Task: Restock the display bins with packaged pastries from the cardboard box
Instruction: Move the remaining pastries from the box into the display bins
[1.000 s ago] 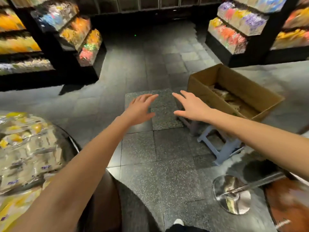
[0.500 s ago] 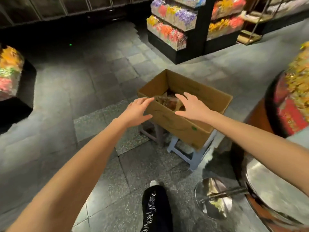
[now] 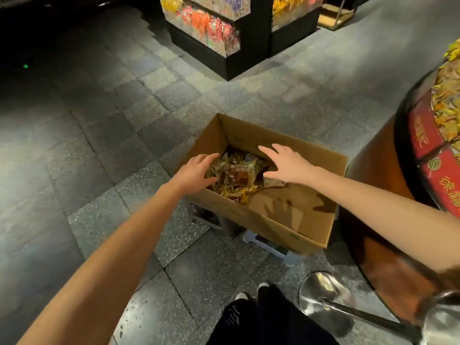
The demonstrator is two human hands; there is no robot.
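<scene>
Left hand (image 3: 193, 174): reaching forward and down on a bare, straight arm, palm down, fingers straight and a little apart, holding nothing. It sits over the box's left rim, thumb pointing in at the packets.
Right hand (image 3: 288, 165): coming in from the other side, palm down, fingers splayed wide, thumb stretched towards the left hand. Nothing in its grasp either; whether it touches the pile, I cannot tell.
Between the hands: the packaged pastries (image 3: 236, 175), right there in the gap, framed by both thumbs.
Cardboard box (image 3: 286, 210): plain brown corrugated card, rectangular, top open, walls upright. A hand's shadow falls on the bare inner wall below the right wrist.
Contents: crinkly clear wrappers with brown and yellow print, heaped loosely in the box's end under the hands; the end nearer the right forearm shows bare card.
Stool (image 3: 273, 249): pale plastic, peeking out under the box, below the right forearm.
Round display bin (image 3: 423, 143): out beyond the right arm, curved dark rim, red printed panels, glossy yellow-gold packets piled inside.
Shelf unit (image 3: 206, 31): well ahead of both hands, black frame, clear-fronted bins full of orange, pink and yellow packets.
Floor (image 3: 99, 150): speckled grey stone tiles, to the left of the left arm.
Chrome base (image 3: 323, 292): a shiny round disc with a pole, below the right elbow.
</scene>
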